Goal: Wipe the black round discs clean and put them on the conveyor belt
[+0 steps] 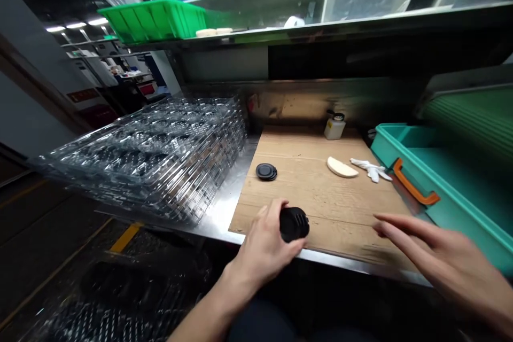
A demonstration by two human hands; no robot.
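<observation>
My left hand grips a round black plastic part with slots along its edge, thumb below and fingers over the top, close to the front edge of the bench. Off to the right, my right hand hovers over the cardboard's right side, slightly blurred, with fingers stretched out and nothing visible in them. Farther back on the cardboard sheet lies a small group of black round lids. A half-round cream pad and a white glove lie beyond my right hand.
Stacked clear plastic trays rise at the left. A teal bin with an orange handle borders the right side. At the back stands a small white bottle. Overhead, a shelf carries a green crate.
</observation>
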